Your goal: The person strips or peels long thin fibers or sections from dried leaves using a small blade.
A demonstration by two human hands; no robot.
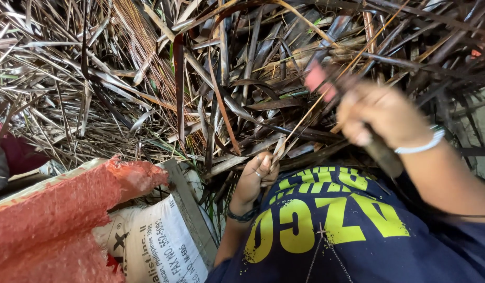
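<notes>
Two hands busy mid-frame; left hand [255,175] pinching thin dry leaf strip [295,128] near its base; right hand [381,115] (blurred) clenched on dark-handled tool [381,152]; strip likely light, stiff, brittle; leaf pile [148,78] above.

Navy shirt [358,236], yellow lettering; white bracelet [418,147] right wrist, dark beaded band [242,215] left
</notes>
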